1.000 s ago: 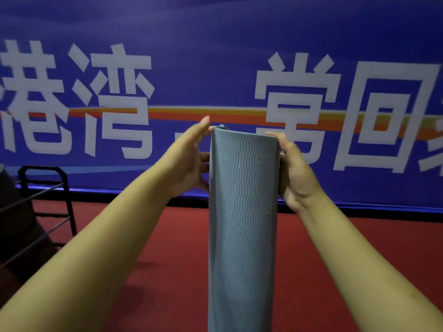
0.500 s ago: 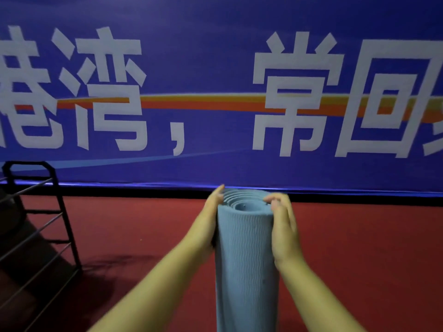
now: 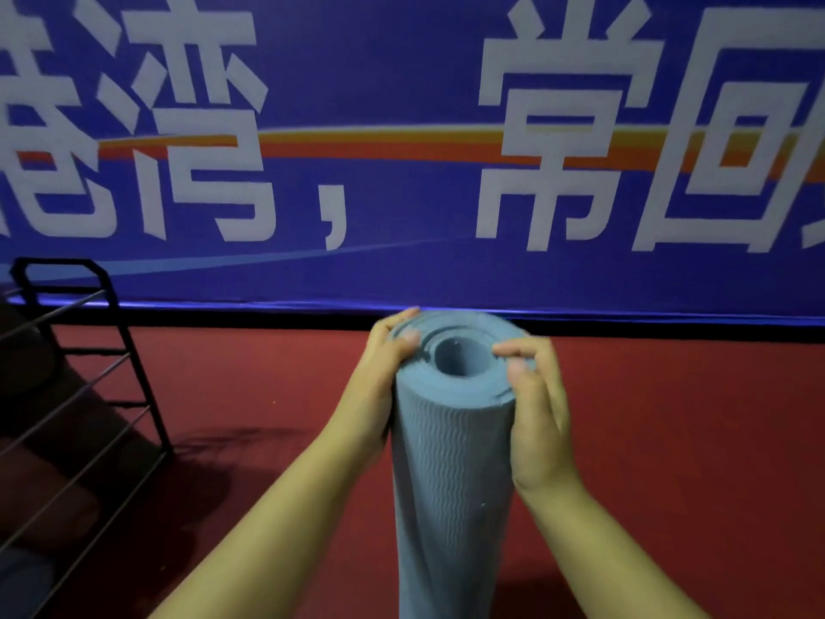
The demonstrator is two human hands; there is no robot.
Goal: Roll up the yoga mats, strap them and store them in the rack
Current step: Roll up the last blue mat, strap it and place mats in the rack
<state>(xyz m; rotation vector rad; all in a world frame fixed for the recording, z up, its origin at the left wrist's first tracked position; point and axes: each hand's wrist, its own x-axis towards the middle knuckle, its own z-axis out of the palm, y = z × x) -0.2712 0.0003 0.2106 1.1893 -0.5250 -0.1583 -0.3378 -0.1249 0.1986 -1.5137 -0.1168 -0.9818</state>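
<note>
A rolled grey-blue yoga mat (image 3: 451, 475) with a wavy texture stands upright in front of me, its spiral top end and hollow core facing the camera. My left hand (image 3: 375, 390) grips the mat's upper left side, fingers curled over the top rim. My right hand (image 3: 535, 408) grips the upper right side, fingertips hooked over the rim near the core. No strap is visible on the mat. A black metal rack (image 3: 76, 386) with slanted rails stands at the left, with dark rolled shapes on it.
Red floor (image 3: 692, 462) spreads around the mat. A blue banner wall (image 3: 402, 82) with large white characters and an orange stripe closes off the back. The rack's end frame stands about an arm's length left of the mat.
The mat's top end has dropped from chest height and tilted toward me, so its core now shows. Both hands moved from flat on its sides to curling over the rim.
</note>
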